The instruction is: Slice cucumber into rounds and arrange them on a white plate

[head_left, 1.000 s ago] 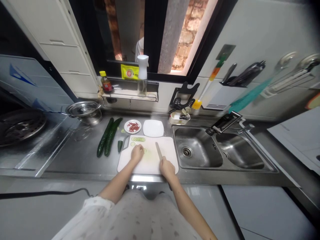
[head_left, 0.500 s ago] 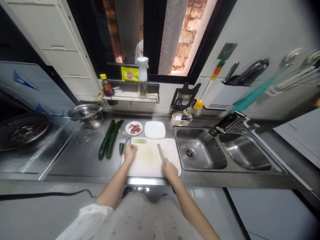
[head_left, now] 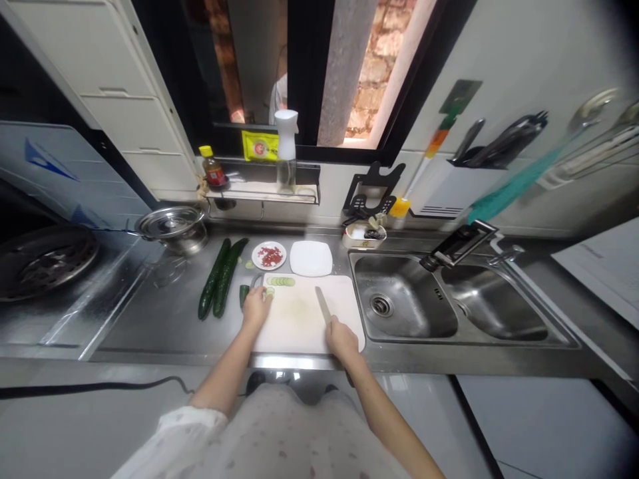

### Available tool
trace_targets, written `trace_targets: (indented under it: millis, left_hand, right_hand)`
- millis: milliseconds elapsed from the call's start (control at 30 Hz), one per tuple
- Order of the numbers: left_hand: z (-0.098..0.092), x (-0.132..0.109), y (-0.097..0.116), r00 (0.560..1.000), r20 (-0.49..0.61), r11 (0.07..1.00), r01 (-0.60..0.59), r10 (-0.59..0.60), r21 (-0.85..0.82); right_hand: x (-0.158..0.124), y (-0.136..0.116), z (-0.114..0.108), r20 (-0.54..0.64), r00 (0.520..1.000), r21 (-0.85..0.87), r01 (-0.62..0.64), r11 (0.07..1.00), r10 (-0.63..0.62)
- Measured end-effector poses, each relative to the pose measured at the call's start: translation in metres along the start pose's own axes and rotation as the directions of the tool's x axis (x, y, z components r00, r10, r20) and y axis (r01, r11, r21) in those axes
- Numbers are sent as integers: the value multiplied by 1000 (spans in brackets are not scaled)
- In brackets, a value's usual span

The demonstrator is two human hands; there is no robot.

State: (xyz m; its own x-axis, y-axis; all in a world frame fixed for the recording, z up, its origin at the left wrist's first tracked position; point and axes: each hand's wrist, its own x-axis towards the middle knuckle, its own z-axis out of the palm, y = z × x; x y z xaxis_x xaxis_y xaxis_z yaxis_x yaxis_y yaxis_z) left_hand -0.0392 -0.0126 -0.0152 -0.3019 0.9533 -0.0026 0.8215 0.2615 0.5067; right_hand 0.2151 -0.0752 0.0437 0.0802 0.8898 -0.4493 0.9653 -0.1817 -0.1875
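Observation:
My right hand (head_left: 342,338) is wrapped round the handle of a knife (head_left: 323,304), whose blade points up and away over the white cutting board (head_left: 309,332). At the board's left edge, my left hand (head_left: 256,307) has its fingertips closed at a few cucumber slices (head_left: 270,291). Just behind them, a row of overlapping cucumber slices (head_left: 281,281) lies along the board's back edge. A short cucumber piece (head_left: 243,295) sits on the counter beside my left hand. Two whole cucumbers (head_left: 219,278) lie further left.
Behind the board are a small plate of chopped red pieces (head_left: 270,256) and a white square plate (head_left: 310,259). A lidded steel pot (head_left: 174,229) stands at the back left. The double sink (head_left: 407,319) is on the right, under a black faucet (head_left: 452,246).
My left hand has drawn back slightly, showing more of the slices at its fingertips. The knife stays in my right hand, and the view has shifted a little.

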Motion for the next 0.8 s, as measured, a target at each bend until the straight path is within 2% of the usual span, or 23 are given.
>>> trace_targets:
  millis: [133,400,500,633,800]
  left_hand:
    - [0,-3,-2,997,39,996,-75,74,42]
    - [2,-6,0,997,34,995,-77,75,55]
    - [3,-3,10,995,30,995,-96,95,26]
    - [7,7,31,981,63,983,-180,181,-13]
    - [15,22,50,962,155,972,-232,224,34]
  right_hand:
    - [-1,-2,-4,17,1000,1,-3,1000,3]
    - [-1,-1,-3,9,1000,7,13,1000,-13]
    - [0,0,-1,-4,1000,10,14,1000,-13]
    - [0,0,0,-6,1000,13,7,1000,-7]
    - [-1,-1,-2,3,1000,9,5,1000,-5]
